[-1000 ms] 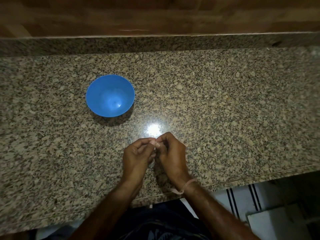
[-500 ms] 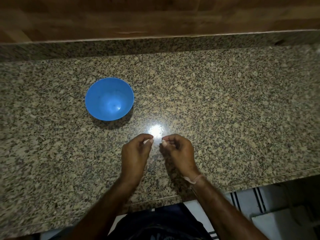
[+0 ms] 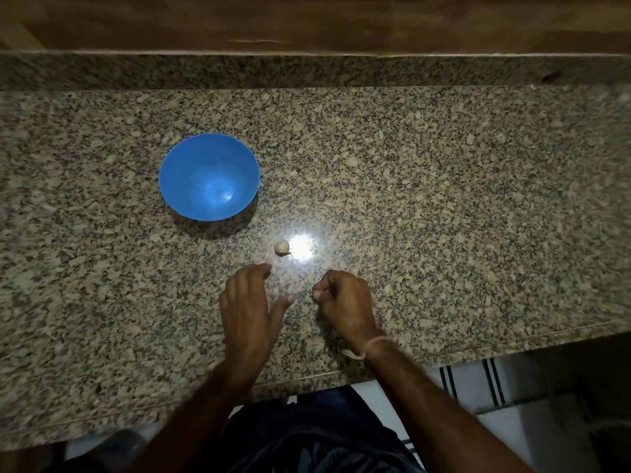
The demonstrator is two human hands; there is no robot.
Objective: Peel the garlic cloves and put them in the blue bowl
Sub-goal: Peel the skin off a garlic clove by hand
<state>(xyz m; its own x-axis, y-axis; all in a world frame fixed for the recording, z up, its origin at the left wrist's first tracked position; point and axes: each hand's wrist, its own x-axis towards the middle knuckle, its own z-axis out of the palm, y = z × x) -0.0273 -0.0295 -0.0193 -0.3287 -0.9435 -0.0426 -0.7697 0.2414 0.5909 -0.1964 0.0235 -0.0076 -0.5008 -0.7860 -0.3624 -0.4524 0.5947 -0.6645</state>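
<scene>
Nearest, at 6 o'clock by the worktop's (image 3: 444, 206) front edge, the two hands have drawn apart; a second ago they were pinched together over something small. The left hand (image 3: 251, 303) now has a released grip: fingers spread and relaxed, holding nothing, hovering low over the stone. The right hand (image 3: 346, 298), with a thread band (image 3: 367, 348) at the wrist, is clenched, thumb against curled fingers. I cannot tell whether a clove or a scrap of skin sits inside.

Just beyond the fingertips, at 12 o'clock from the hands, a pale garlic piece (image 3: 282, 248) lies on the stone beside the lamp's glare, touching neither hand. It was not lying there half a second ago, so it has probably been dropped or set down. Whether it is fully peeled is too small to judge.

Further off, at 10 o'clock, the blue bowl (image 3: 177, 186) stands upright, well apart from the garlic, with nothing visible in it. By that, no clove has been delivered yet.
</scene>
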